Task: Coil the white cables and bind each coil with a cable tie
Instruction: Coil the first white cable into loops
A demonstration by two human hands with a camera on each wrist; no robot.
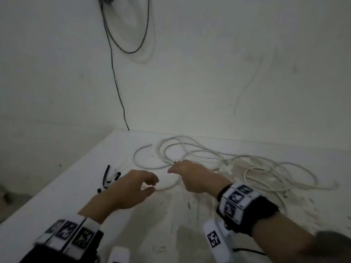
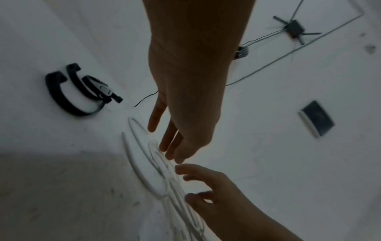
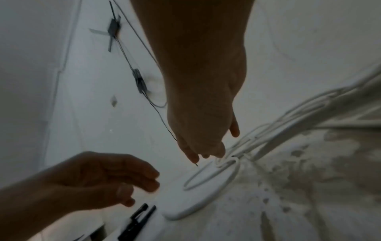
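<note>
White cables (image 1: 169, 187) lie loosely tangled across a white table (image 1: 57, 202), with open loops at the near left and long strands trailing right. My left hand (image 1: 153, 185) hovers just above the nearest loop, fingers loosely curled and thumb apart, holding nothing. My right hand (image 1: 171, 169) reaches left over the strands, its fingers fairly straight, with the tips at the cable. In the left wrist view, both the left hand (image 2: 164, 143) and the right hand (image 2: 185, 182) sit over the cable loop (image 2: 142, 176). Black cable ties (image 1: 110, 179) lie left of my left hand.
The table's left edge runs diagonally, with the floor below it. A white wall stands close behind, carrying a thin black wire (image 1: 115, 82) and a grey cable loop (image 1: 131, 51). The near tabletop is stained. The cable ties (image 2: 82, 93) also appear in the left wrist view.
</note>
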